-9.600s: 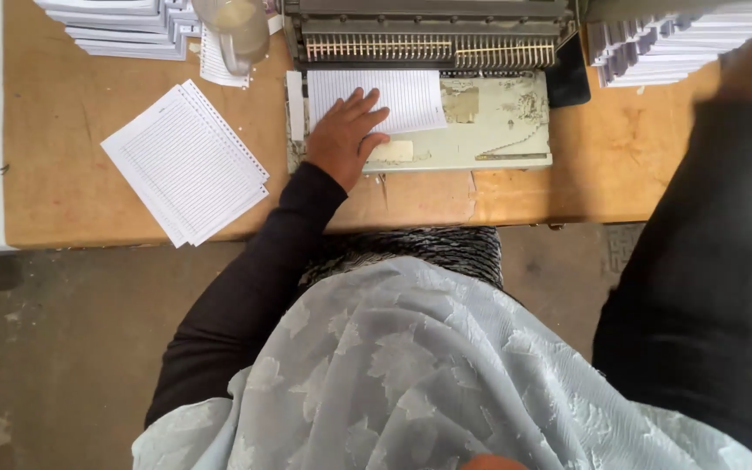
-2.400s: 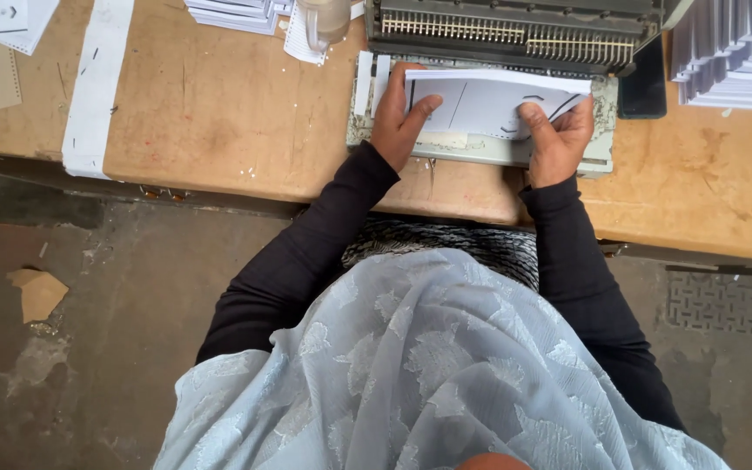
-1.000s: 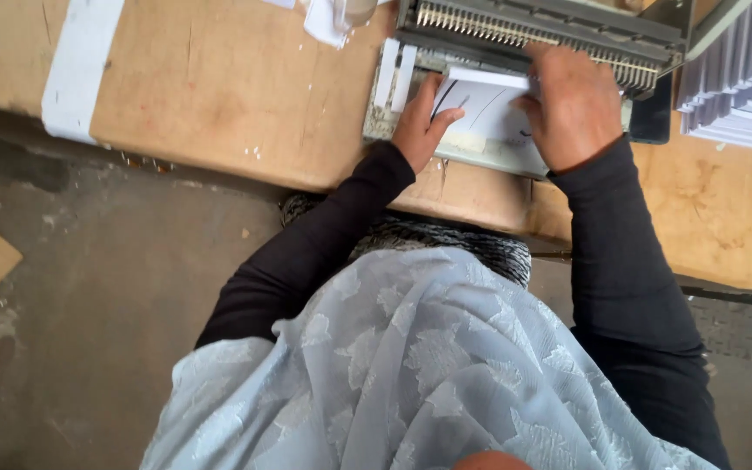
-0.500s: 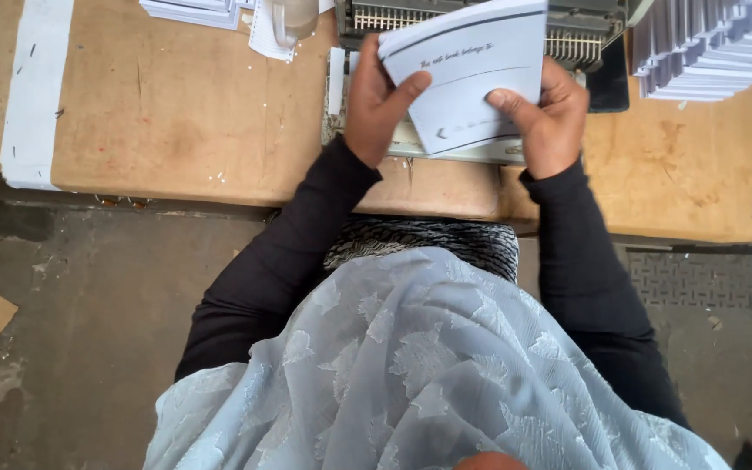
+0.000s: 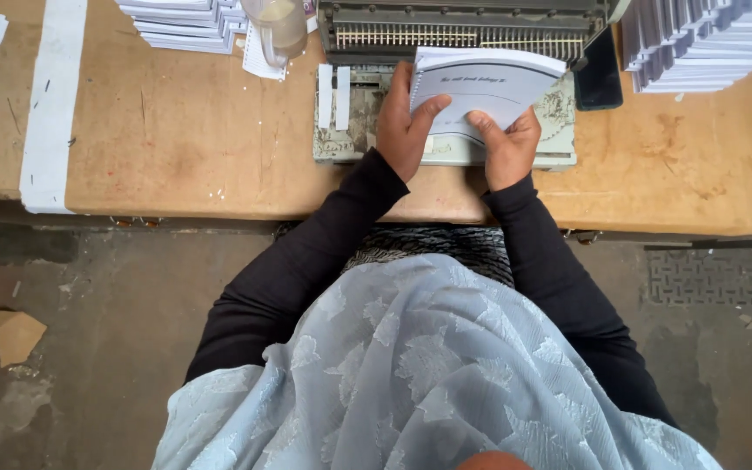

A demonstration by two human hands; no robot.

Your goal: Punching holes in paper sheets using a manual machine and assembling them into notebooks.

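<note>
Nearest the body, the left hand [image 5: 402,130] and right hand [image 5: 508,150] each close their grip on the lower edge of a white booklet [image 5: 480,87], holding it tilted above the bed of the comb-binding machine [image 5: 454,39]. The step in hand looks like handling a booklet at the machine. Beyond the machine's left side stands a paper stack [image 5: 180,22]; to its right, more booklet stacks [image 5: 698,39] on the tabletop [image 5: 176,130].

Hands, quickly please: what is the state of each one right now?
Left hand: closed on the left edge of the white booklet.
Right hand: closed on the booklet's lower edge, in front of the binding machine.
</note>
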